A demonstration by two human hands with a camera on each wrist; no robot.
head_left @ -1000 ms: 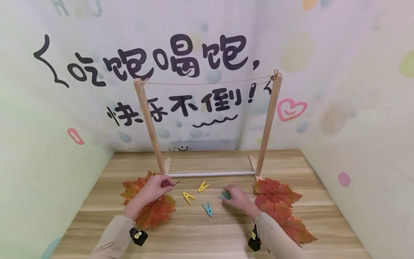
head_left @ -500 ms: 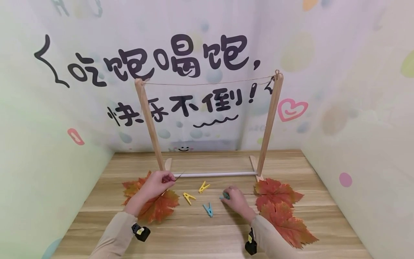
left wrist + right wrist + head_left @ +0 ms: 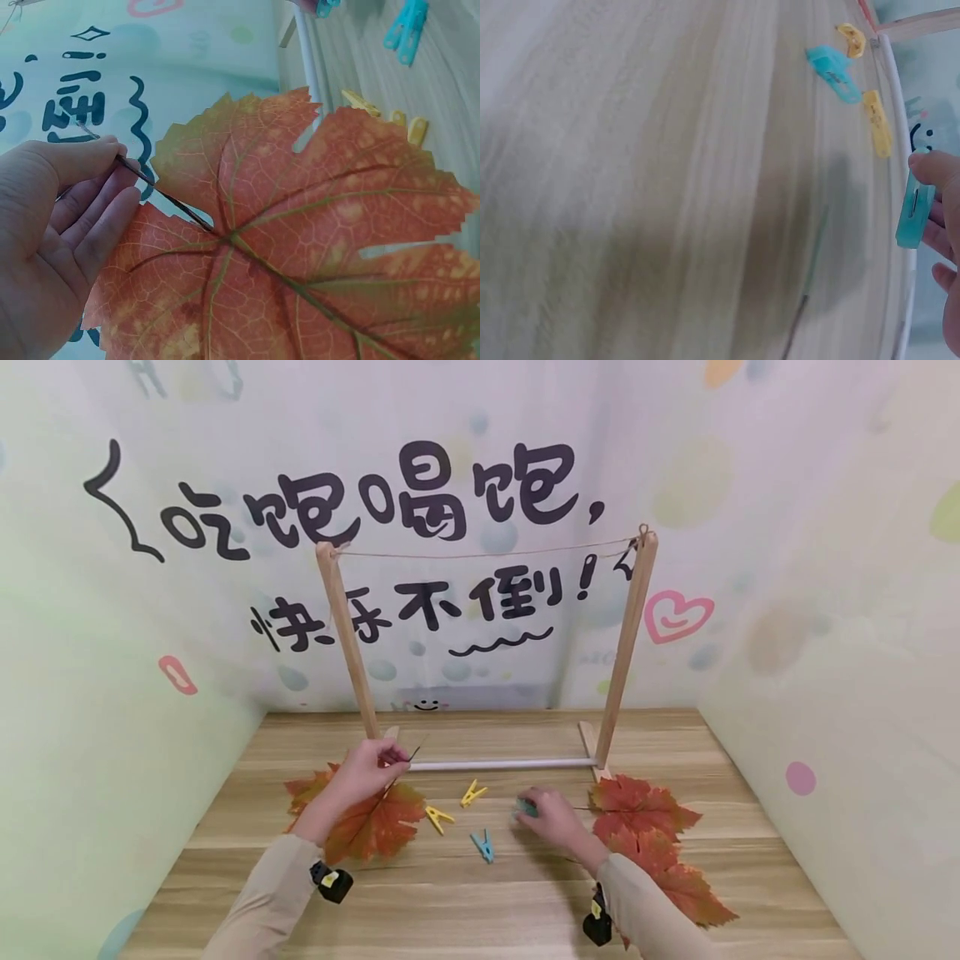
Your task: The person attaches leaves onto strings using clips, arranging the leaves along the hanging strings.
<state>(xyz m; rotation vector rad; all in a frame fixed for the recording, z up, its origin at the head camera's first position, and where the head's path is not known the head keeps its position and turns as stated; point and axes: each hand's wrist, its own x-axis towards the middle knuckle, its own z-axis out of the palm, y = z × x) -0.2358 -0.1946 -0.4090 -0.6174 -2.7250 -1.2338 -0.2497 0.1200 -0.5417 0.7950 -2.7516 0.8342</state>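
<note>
The left hand (image 3: 369, 770) pinches a stem (image 3: 176, 201) (a slack pinch could let it twist), its leaf (image 3: 330, 187) toward six o'clock; yellow pegs (image 3: 474, 792) at nine from the right hand (image 3: 555, 817), which grips a blue peg (image 3: 916, 214) that uneven squeezing could eject.

Both sleeves (image 3: 258, 897) are beige; the black wrist cameras (image 3: 340, 888) bear yellow labels (image 3: 330, 877).

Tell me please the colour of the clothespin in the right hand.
The clothespin is turquoise; the right wrist view shows it best.
</note>
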